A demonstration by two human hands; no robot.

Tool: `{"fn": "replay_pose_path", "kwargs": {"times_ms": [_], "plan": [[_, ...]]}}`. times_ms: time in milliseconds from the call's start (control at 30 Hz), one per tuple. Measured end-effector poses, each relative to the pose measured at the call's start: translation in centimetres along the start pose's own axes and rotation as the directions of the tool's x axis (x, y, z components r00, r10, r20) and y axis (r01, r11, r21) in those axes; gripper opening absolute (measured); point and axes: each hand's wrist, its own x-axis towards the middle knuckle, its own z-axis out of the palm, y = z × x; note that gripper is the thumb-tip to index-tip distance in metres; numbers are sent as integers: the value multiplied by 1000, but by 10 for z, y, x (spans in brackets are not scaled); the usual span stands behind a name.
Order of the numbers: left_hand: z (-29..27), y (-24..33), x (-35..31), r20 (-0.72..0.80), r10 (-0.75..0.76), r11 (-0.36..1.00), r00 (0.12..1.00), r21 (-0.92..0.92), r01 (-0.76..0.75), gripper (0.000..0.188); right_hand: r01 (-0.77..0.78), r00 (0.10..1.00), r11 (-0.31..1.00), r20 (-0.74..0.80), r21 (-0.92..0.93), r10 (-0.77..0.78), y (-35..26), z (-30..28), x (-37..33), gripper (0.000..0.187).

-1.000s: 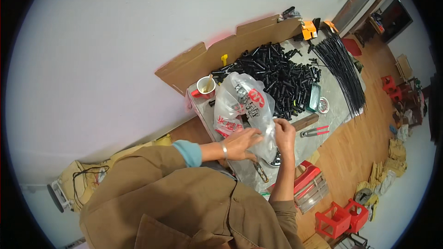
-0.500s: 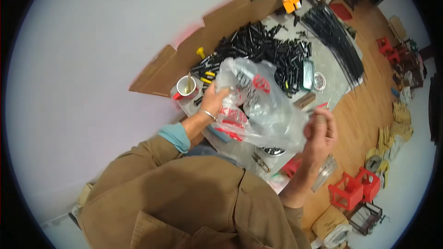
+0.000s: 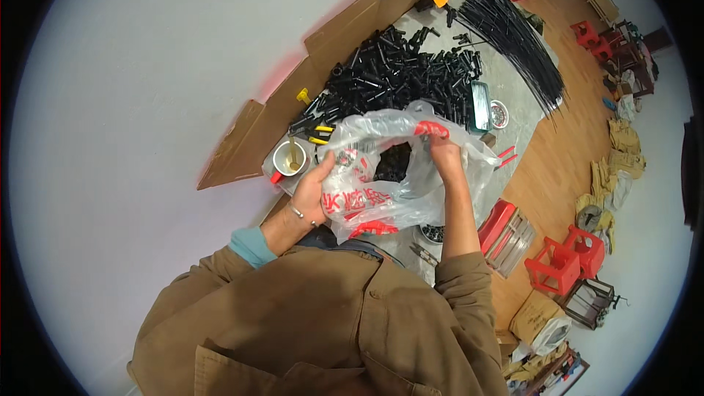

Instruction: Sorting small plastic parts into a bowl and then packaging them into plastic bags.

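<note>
A clear plastic bag with red print (image 3: 367, 209) hangs spread between my hands over the near part of the table. Its mouth faces up, and dark pieces (image 3: 394, 163) show down through the opening; I cannot make out their kind. My left hand (image 3: 313, 192), with a bracelet at the wrist, grips the bag's left side, the thumb lying over the plastic. At the far right of the rim, my right hand (image 3: 445, 154) is closed on the plastic, its fingertips partly hidden. Beyond the bag lies a large heap of black tubular parts (image 3: 389, 73).
A white mug (image 3: 289, 159) stands left of the bag beside yellow-handled pliers (image 3: 320, 133). Cardboard (image 3: 282, 95) lines the wall. Long black rods (image 3: 513, 44) and a glass-like tray (image 3: 480, 106) lie at the far right. Red stools (image 3: 554, 265) stand on the floor.
My right hand has moved from the bag's lower right corner up and left to its far rim. The bag's mouth now spreads wider and shows its inside.
</note>
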Motion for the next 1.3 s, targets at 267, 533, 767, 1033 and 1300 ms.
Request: {"fn": "replay_pose_path", "kwargs": {"times_ms": [267,533,767,1033,1300], "plan": [[-7,-14,5,54,49,999,997,20,-50,51,163,984,978,45,133,-170,-92,15,-98,33],[-2,-12,-2,18,120,992,993,48,-120,53,189,976,919,34,346,-214,-70,20,-91,28],[49,10,-15,41,224,972,974,62,-227,54,127,930,472,60,872,-362,-90,-104,-148,13],[36,-8,-18,-104,252,967,962,62,-246,44,-164,949,400,34,902,313,82,-47,-178,18],[26,-7,-28,-44,267,958,963,122,-260,41,137,809,973,-588,186,-2,77,51,-174,22]]}}
